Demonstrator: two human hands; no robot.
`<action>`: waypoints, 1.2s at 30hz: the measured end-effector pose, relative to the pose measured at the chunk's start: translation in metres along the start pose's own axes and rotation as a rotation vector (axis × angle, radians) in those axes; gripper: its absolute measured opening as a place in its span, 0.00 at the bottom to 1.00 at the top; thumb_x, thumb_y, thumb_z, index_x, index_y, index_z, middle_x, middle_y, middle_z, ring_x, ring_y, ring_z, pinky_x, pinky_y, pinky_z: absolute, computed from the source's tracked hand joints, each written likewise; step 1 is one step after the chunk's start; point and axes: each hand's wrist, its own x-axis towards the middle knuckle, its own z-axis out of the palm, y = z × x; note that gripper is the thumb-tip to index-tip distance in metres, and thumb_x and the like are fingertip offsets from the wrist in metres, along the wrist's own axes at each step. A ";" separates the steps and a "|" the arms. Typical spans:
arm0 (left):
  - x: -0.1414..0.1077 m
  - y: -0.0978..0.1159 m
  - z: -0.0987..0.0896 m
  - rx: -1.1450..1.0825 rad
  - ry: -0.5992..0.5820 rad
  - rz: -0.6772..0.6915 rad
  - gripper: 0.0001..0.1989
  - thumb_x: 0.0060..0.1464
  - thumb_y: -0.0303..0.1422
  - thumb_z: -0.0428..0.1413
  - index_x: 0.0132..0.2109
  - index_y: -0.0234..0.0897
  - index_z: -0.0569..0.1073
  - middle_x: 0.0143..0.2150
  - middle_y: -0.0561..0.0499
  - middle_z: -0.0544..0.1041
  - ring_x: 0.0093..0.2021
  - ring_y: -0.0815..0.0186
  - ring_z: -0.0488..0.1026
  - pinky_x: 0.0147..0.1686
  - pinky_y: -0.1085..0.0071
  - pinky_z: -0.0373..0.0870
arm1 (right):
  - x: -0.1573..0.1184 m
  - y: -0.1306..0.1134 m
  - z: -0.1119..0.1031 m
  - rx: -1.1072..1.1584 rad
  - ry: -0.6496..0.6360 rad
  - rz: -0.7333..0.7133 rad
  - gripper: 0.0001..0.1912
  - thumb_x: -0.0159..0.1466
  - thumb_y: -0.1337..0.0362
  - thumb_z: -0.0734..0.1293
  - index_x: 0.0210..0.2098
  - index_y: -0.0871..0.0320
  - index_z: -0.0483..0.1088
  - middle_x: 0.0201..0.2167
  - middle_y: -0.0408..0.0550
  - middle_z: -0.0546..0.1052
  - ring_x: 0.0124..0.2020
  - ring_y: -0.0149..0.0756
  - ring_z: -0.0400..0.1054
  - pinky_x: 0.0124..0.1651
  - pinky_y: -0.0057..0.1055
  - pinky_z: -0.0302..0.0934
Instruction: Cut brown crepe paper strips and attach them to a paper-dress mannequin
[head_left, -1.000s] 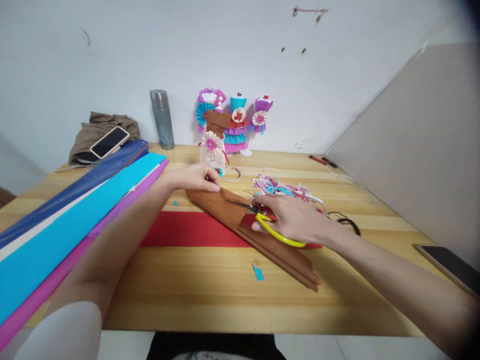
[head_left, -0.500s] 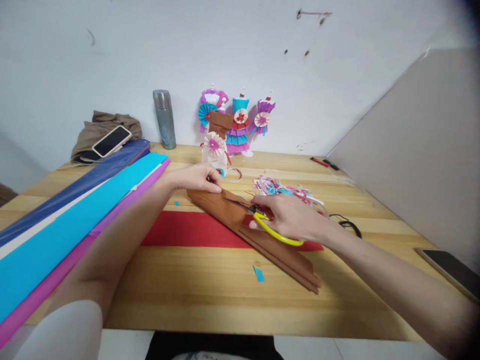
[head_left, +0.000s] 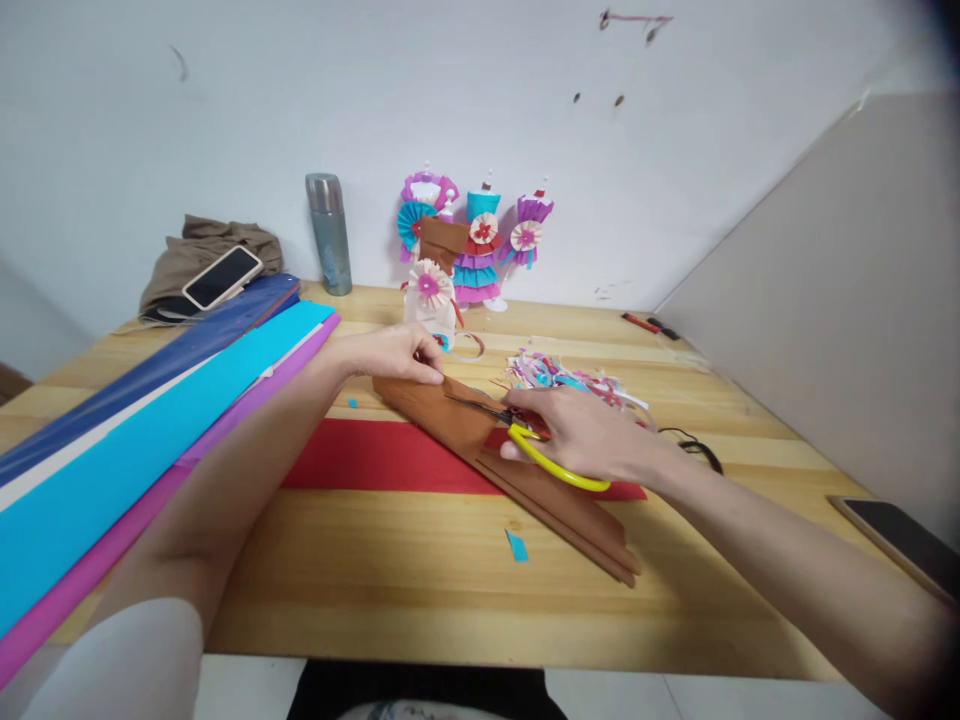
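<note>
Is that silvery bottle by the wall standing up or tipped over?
Standing up: the bottle has its shiny cap at the top and its base on the table.

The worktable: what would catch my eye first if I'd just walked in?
Probably the scissors with bright yellow handles, in the right hand over brown paper that the left hand grips at its far end. Beneath that paper lies a strip of vivid red paper. Toward the wall, small figures in frilly paper dresses stand behind a heap of colourful scraps.
</note>
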 end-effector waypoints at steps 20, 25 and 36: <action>0.000 -0.004 0.000 0.032 0.001 0.023 0.12 0.49 0.37 0.57 0.32 0.30 0.79 0.28 0.52 0.77 0.30 0.69 0.70 0.31 0.76 0.62 | 0.002 0.004 0.003 -0.030 0.061 -0.001 0.17 0.63 0.50 0.64 0.38 0.56 0.76 0.23 0.48 0.77 0.23 0.36 0.66 0.28 0.29 0.46; 0.001 -0.005 0.001 0.052 -0.013 0.018 0.12 0.50 0.37 0.57 0.32 0.31 0.79 0.27 0.52 0.76 0.30 0.69 0.69 0.30 0.76 0.61 | 0.001 0.006 0.002 -0.063 0.082 0.000 0.15 0.62 0.51 0.65 0.39 0.54 0.78 0.23 0.48 0.78 0.24 0.38 0.69 0.28 0.29 0.47; 0.001 -0.002 0.001 0.031 -0.029 0.021 0.12 0.49 0.37 0.58 0.32 0.31 0.79 0.26 0.52 0.76 0.30 0.69 0.69 0.30 0.76 0.61 | -0.001 0.005 0.002 -0.039 0.031 -0.031 0.18 0.61 0.50 0.67 0.43 0.55 0.73 0.29 0.49 0.79 0.32 0.42 0.72 0.29 0.30 0.49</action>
